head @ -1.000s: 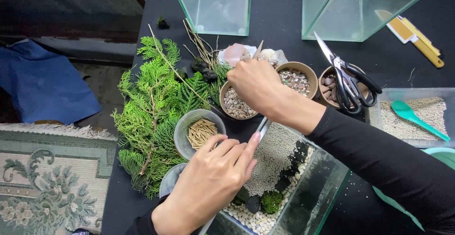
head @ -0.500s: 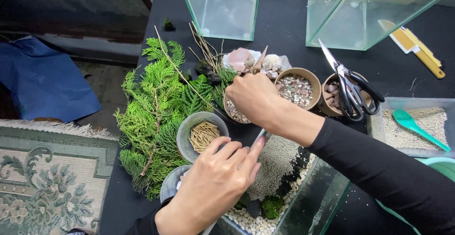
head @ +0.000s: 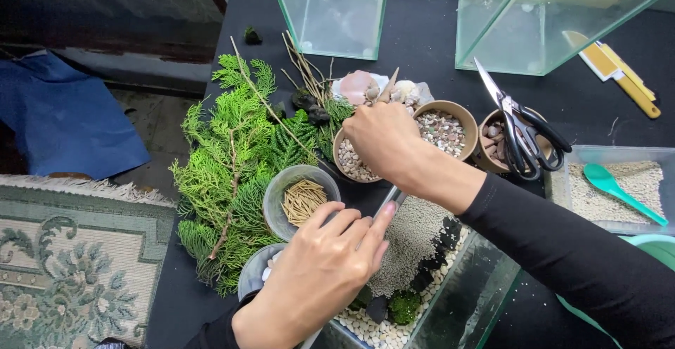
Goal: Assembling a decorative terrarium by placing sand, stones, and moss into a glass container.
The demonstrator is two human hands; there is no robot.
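Risk from head view: right hand (head: pixel 383 141) sits over the pebble bowl (head: pixel 355 159), fingers curled into it, apparently pinching pebbles; I can't tell the grip for sure. Left hand (head: pixel 316 278) rests on the glass tank (head: pixel 450 307) rim, fingers loose, holding nothing I can see. I'd worry about the forearm clipping the scissors (head: pixel 524 134) or spilling pebbles on the desk (head: pixel 429 32).

Bright even daylight, soft shadows, sharp focus
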